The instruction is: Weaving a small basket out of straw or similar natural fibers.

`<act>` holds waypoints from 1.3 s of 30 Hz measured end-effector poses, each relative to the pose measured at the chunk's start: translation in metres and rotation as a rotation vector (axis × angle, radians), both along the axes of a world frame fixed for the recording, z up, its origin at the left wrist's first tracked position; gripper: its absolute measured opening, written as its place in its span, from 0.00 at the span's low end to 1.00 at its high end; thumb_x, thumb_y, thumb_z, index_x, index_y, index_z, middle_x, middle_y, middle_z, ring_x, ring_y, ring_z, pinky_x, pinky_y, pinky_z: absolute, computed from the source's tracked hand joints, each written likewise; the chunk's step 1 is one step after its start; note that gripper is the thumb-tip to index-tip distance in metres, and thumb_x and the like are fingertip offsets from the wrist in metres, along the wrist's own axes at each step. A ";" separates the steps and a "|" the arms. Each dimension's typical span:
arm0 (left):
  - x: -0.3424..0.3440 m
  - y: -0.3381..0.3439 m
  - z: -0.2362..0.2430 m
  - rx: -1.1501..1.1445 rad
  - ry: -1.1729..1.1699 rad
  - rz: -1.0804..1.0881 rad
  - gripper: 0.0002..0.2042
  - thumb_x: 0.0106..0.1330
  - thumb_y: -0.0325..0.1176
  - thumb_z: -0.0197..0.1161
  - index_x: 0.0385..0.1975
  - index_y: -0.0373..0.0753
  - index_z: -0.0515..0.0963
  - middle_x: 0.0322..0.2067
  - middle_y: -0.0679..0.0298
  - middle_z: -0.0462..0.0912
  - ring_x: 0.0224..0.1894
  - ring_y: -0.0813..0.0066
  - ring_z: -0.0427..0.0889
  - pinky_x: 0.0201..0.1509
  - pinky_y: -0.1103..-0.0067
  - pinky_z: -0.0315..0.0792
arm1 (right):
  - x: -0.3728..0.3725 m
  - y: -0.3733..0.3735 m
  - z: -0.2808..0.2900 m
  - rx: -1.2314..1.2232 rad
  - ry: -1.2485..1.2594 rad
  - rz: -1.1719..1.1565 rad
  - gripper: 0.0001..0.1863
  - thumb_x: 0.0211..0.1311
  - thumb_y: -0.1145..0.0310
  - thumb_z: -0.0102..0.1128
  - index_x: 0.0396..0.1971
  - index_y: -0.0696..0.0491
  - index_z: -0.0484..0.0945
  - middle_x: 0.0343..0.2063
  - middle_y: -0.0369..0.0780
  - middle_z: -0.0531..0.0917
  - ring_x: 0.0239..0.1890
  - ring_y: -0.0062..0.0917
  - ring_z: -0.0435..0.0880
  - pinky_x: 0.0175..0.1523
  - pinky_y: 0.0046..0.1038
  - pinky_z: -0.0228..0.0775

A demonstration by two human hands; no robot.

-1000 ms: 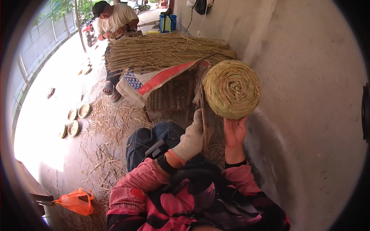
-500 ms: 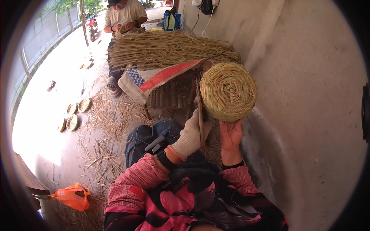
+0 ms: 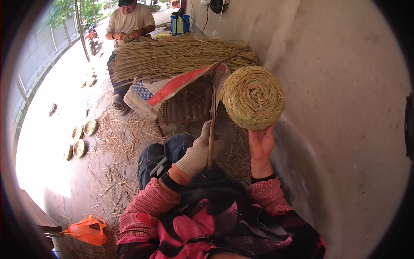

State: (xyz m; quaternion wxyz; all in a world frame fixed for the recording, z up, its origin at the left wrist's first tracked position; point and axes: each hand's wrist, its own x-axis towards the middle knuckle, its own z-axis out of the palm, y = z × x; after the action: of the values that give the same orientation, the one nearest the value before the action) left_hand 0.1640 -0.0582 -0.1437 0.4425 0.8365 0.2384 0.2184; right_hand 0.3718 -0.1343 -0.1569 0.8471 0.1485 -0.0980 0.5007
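My left hand (image 3: 199, 149), in a pale knitted work glove, is wrapped round the wooden handle of a sickle (image 3: 211, 140). Its thin dark blade reaches upward and curves right at the top, in front of a striped sack. Bare, my right hand (image 3: 261, 144) grips a round coiled straw basket (image 3: 253, 98) from its lower edge. The spiral-wound bottom faces me, and the fingers behind it are hidden. A small gap separates the sickle from the basket's left side.
A big bundle of straw (image 3: 181, 55) lies over a low bamboo stand (image 3: 183, 107) partly covered by the sack (image 3: 172, 88). Another person (image 3: 131, 21) works beyond it. Small round baskets (image 3: 79, 147) and loose straw lie leftward; a wall (image 3: 336, 108) rises right.
My left hand has swung the sickle a little left, away from the basket. The basket's left edge is now uncovered. The whole view has shifted slightly.
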 end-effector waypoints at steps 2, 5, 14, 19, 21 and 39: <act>0.001 -0.008 0.003 0.253 0.001 -0.041 0.21 0.51 0.26 0.64 0.48 0.45 0.78 0.63 0.31 0.55 0.67 0.36 0.59 0.64 0.62 0.69 | -0.001 0.000 -0.002 -0.004 -0.008 -0.006 0.27 0.68 0.63 0.52 0.66 0.50 0.63 0.69 0.39 0.62 0.72 0.34 0.55 0.77 0.46 0.40; 0.012 -0.012 0.005 0.118 -0.030 -0.071 0.11 0.54 0.27 0.63 0.38 0.38 0.78 0.53 0.41 0.69 0.57 0.43 0.73 0.57 0.65 0.74 | -0.004 -0.001 -0.003 -0.071 -0.083 -0.063 0.27 0.68 0.63 0.53 0.66 0.50 0.64 0.69 0.38 0.62 0.72 0.33 0.55 0.77 0.46 0.40; 0.018 -0.007 -0.025 0.049 -0.094 0.072 0.11 0.56 0.30 0.63 0.40 0.41 0.80 0.47 0.47 0.70 0.43 0.56 0.79 0.46 0.72 0.76 | -0.007 0.000 -0.004 -0.056 -0.009 -0.008 0.27 0.68 0.64 0.54 0.66 0.51 0.63 0.69 0.39 0.63 0.72 0.33 0.55 0.77 0.46 0.40; 0.025 -0.015 -0.007 -0.392 -0.188 0.200 0.18 0.66 0.31 0.58 0.55 0.39 0.70 0.39 0.55 0.81 0.28 0.68 0.81 0.31 0.75 0.76 | -0.004 -0.001 -0.007 -0.035 -0.056 -0.011 0.27 0.67 0.64 0.54 0.66 0.51 0.64 0.69 0.39 0.63 0.72 0.33 0.55 0.77 0.46 0.39; 0.021 -0.018 0.006 -0.383 -0.168 0.182 0.18 0.67 0.32 0.57 0.55 0.38 0.68 0.36 0.58 0.81 0.27 0.69 0.81 0.30 0.75 0.76 | -0.005 -0.002 -0.006 -0.035 -0.053 -0.009 0.27 0.67 0.65 0.54 0.66 0.51 0.64 0.69 0.39 0.62 0.72 0.33 0.55 0.77 0.46 0.39; -0.027 0.062 0.053 0.306 0.376 0.407 0.22 0.64 0.46 0.60 0.56 0.47 0.68 0.39 0.46 0.82 0.44 0.44 0.81 0.43 0.59 0.74 | 0.063 -0.022 -0.020 -0.156 -0.401 -0.228 0.26 0.71 0.65 0.51 0.66 0.54 0.61 0.67 0.40 0.65 0.70 0.33 0.59 0.75 0.43 0.48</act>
State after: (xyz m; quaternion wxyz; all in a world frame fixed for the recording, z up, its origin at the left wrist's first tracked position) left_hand 0.1371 0.0040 -0.0909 0.2068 0.8542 0.4430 0.1771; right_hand 0.4349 -0.1568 -0.1767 0.8707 -0.0319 -0.2415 0.4273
